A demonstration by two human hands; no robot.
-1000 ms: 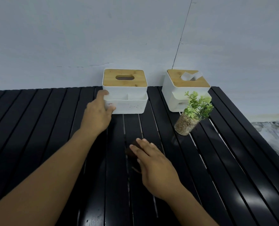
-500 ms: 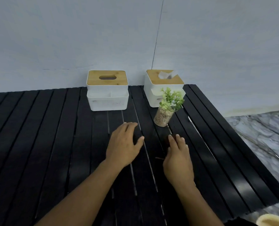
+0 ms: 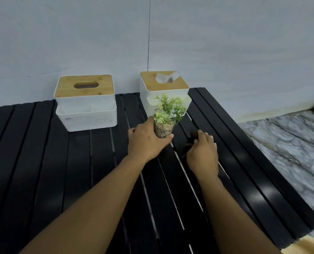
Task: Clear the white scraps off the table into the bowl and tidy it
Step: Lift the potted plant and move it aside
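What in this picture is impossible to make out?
Head view, the only one:
- The dark object in the right hand: fingers cover it, black against the black slatted table.
- The cream round rim, bottom right: cut off by the frame edge.
- The clear glass plant pot: left side hidden behind the left hand.

You've got two white boxes (image 3: pixel 85 116) (image 3: pixel 149 99), one black slatted table (image 3: pixel 42 162) and one potted plant (image 3: pixel 169 110). Count one dark object (image 3: pixel 194 133) and one bowl (image 3: pixel 303 247) besides.
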